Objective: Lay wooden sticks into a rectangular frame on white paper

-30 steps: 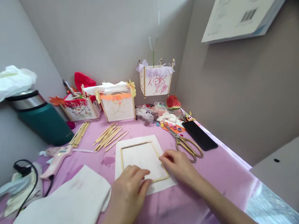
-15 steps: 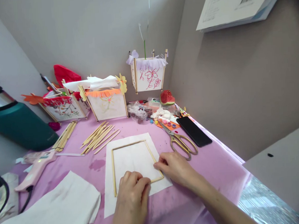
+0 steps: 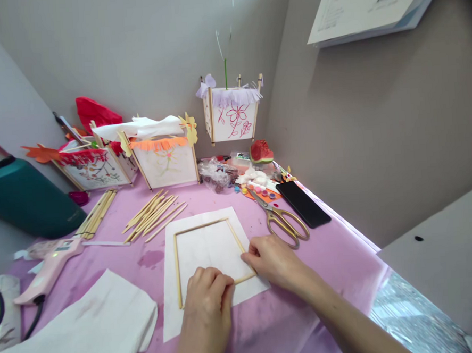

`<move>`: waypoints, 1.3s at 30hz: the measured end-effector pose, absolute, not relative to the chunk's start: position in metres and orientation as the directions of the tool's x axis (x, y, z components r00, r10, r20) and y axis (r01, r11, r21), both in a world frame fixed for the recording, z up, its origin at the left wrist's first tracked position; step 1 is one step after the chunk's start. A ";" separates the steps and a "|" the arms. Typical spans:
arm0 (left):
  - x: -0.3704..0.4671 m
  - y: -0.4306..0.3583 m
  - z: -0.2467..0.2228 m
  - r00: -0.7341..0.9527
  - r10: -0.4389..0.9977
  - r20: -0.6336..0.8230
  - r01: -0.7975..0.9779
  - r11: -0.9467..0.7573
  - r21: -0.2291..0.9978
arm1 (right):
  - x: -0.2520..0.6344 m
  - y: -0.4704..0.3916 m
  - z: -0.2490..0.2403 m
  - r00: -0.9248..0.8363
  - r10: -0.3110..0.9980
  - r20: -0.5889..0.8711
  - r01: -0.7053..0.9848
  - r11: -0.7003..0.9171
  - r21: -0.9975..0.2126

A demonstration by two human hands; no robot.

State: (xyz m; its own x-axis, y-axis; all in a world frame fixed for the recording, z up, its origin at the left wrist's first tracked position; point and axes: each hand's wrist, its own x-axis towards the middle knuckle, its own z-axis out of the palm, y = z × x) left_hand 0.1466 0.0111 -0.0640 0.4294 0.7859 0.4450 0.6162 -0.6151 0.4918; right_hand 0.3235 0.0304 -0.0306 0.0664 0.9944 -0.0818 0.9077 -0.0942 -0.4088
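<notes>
Stick frame (image 3: 177,270): four slim pale sticks in a four-sided outline, flat on a white sheet (image 3: 170,303); at 12 to 1 o'clock from the left hand, 9 o'clock from the right.
Left hand (image 3: 209,295): fingers curled at the near stick; cannot tell whether it grips or presses.
Right hand (image 3: 271,259): thumb and forefinger pinching the right-side stick, near the lower corner.
Surface (image 3: 337,261): smooth, purple, stained.
Loose sticks (image 3: 156,216): thin, pointed wood, frame's 10 o'clock.
Scissors (image 3: 281,219): gold-toned looped handles, 2 o'clock.
Red-fringed box (image 3: 95,172): 10 to 11 o'clock, stick-cornered, slender rods inside.
Orange-fringed box (image 3: 167,170): 11 o'clock, crumpled white tissue (image 3: 153,127) across its top.
Lilac-fringed box (image 3: 234,120): 12 to 1 o'clock, red flower drawing; contents hidden.
</notes>
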 end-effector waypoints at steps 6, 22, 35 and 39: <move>0.146 0.012 -0.065 0.442 0.786 0.432 0.620 -0.615 0.487 | 0.322 0.032 -0.029 0.071 0.994 -0.086 0.911 -0.100 -0.400; 0.142 0.013 -0.070 0.472 0.779 0.413 0.616 -0.627 0.477 | 0.318 0.032 -0.029 0.118 0.990 -0.082 0.918 -0.140 -0.372; 0.142 0.009 -0.059 0.438 0.764 0.474 0.574 -0.643 0.506 | 0.319 0.032 -0.034 0.129 0.989 -0.067 0.908 -0.145 -0.392; 0.116 0.011 -0.042 0.369 0.768 0.523 0.562 -0.633 0.533 | 0.318 0.031 -0.033 0.130 0.987 -0.092 0.898 -0.157 -0.412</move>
